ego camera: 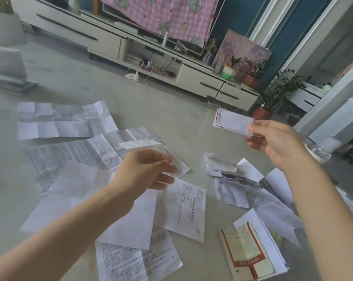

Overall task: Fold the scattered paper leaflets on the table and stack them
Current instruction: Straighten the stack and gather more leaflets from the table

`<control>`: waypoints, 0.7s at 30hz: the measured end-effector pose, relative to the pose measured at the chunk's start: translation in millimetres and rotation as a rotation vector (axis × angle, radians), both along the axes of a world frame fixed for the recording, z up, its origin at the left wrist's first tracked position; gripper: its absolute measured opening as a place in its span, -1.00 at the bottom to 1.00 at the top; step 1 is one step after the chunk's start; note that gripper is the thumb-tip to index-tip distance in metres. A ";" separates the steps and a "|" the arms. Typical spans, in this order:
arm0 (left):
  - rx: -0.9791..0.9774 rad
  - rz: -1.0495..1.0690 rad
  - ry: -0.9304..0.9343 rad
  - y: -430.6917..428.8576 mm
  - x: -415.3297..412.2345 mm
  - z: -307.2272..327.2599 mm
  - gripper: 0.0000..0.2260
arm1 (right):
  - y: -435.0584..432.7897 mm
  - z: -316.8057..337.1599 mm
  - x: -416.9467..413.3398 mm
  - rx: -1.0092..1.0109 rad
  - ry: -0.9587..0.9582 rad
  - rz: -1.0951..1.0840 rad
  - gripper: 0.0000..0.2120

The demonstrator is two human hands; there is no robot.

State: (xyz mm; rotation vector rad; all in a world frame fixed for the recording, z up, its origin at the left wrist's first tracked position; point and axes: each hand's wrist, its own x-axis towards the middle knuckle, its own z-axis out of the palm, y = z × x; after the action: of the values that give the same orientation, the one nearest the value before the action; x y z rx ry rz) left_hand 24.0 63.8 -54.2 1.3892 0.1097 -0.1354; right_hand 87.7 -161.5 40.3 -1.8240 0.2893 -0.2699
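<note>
Several white printed leaflets (68,155) lie unfolded and scattered over the grey table (167,118). My right hand (277,140) is raised over the table's far right and pinches a small folded leaflet with a red edge (230,121) by its right end. My left hand (145,171) hovers over the middle of the table and pinches a narrow creased leaflet (171,157) that hangs above the flat sheets. A folded leaflet with red bands (246,252) lies on other sheets at the near right. A crumpled pile of leaflets (238,179) sits just beyond it.
A stack of papers (7,78) sits at the table's far left. Beyond the table stands a white TV cabinet (202,80) with potted plants (252,78) and a pink checked cloth (163,15). A glass jar (317,151) stands at the table's right edge.
</note>
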 end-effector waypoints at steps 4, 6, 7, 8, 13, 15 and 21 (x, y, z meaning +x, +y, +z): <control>-0.006 -0.029 0.049 1.7 -0.7 1.2 -0.86 | -17.0 -25.0 52.8 -0.024 0.195 -0.075 -0.73; -0.004 -0.035 0.063 1.1 -1.0 2.0 -0.85 | -26.5 -44.0 67.8 -0.151 0.266 -0.127 -0.74; -0.006 -0.035 0.063 2.0 -0.7 3.1 -0.84 | -29.9 -51.7 72.3 -0.270 0.301 -0.144 -0.75; -0.008 -0.033 0.067 2.5 -0.4 3.4 -0.83 | -33.3 -59.9 74.9 -0.429 0.341 -0.144 -0.78; -0.009 -0.019 0.074 6.4 1.7 5.8 -0.82 | -29.8 -80.2 63.8 -0.993 0.475 -0.034 -0.80; -0.011 -0.013 0.077 7.2 2.1 6.8 -0.81 | -28.1 -82.8 60.9 -1.020 0.459 -0.029 -0.76; -0.028 0.026 0.079 12.7 4.0 11.6 -0.80 | -28.4 -78.8 60.7 -0.960 0.380 -0.046 -0.83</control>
State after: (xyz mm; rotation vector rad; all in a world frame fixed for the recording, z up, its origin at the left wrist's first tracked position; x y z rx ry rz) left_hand 28.0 76.5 -42.6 1.3547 0.1910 -0.1691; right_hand 148.4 -189.9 -38.5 -2.8278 0.5236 -0.0825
